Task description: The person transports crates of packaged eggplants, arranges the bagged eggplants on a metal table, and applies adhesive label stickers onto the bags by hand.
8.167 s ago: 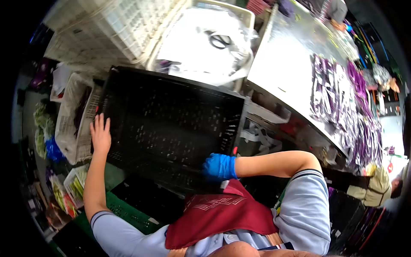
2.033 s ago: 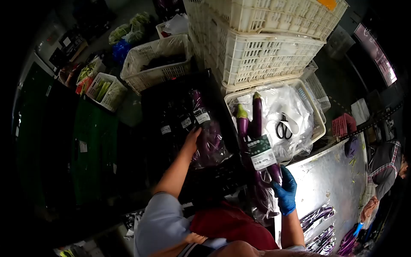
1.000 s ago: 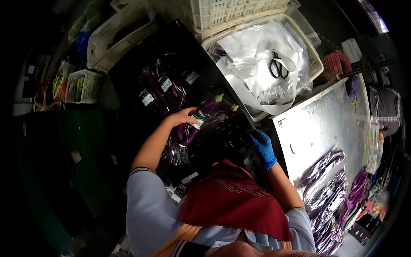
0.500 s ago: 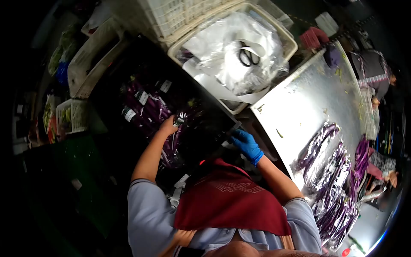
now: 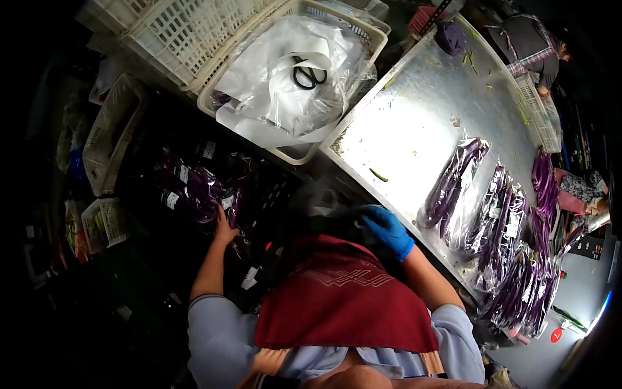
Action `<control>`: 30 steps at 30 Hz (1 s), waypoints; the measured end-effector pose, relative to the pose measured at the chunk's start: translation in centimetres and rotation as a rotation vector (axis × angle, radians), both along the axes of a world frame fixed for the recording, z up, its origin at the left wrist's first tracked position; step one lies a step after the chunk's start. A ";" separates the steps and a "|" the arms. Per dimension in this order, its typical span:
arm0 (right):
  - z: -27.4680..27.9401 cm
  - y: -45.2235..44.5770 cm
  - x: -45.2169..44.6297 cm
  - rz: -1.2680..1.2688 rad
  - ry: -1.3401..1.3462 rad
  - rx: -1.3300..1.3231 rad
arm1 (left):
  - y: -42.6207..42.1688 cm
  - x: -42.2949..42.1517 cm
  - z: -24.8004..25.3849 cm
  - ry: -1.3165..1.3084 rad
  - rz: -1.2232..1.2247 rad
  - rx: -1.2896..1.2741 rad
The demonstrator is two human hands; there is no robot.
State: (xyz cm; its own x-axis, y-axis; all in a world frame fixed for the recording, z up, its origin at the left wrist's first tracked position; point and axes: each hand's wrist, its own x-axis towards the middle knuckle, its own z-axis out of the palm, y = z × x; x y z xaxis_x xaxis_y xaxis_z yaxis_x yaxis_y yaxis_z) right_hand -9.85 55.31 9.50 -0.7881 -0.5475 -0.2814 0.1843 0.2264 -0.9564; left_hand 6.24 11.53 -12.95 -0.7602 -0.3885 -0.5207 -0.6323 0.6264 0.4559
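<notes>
The person's bare left hand (image 5: pixel 225 228) reaches down into a black crate (image 5: pixel 280 194), its fingers on one of the bagged eggplants (image 5: pixel 188 178) lying there; from here I can't tell whether they grip it or merely press on it. Those bags lie close together, purple under clear film, with small white labels on several, towards the side of the crate away from the bench (image 5: pixel 414 129).

The right hand (image 5: pixel 389 235), in a blue glove, is just beside the bench's near edge. Its fingers are bent, but it is too dark and blurred around the fingertips for me to say whether they hold anything.

Off the bench's left corner, against the black crate's far side, is a white crate (image 5: pixel 378 47) filled with plastic bags (image 5: pixel 259 84), and black-handled scissors (image 5: pixel 308 78) lie on top. A stack of white crates (image 5: pixel 172 42) stands beside it.

On the bench, a green scrap (image 5: pixel 379 175) lies near the near edge. A bagged bundle (image 5: pixel 453 185) and a fuller group of bagged bundles (image 5: pixel 512 259) are set out towards the right end, next to loose, long purple eggplants (image 5: pixel 543 178). A purple bundle (image 5: pixel 450 37) sits at the far left corner, and a co-worker (image 5: pixel 528 48) bends beyond the far edge.
</notes>
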 end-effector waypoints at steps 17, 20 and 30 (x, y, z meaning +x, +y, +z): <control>3.5 12.3 -1.7 -0.534 0.222 0.127 | 4.7 2.8 1.0 0.068 -0.200 -0.474; 4.6 17.6 -2.9 -0.868 0.287 0.199 | 4.0 4.8 -2.8 0.134 -0.277 -0.564; -0.7 22.0 -8.9 -1.047 -0.152 0.471 | 3.7 2.8 2.0 -0.094 -0.253 -0.690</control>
State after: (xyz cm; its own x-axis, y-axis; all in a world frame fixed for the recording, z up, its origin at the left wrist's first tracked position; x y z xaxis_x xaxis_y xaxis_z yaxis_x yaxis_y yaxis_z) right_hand -18.74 77.35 8.80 -0.7345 0.5374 -0.4145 0.5978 0.2232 -0.7699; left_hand 8.99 15.28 -10.93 -0.8340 -0.4702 -0.2886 -0.4479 0.8825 -0.1434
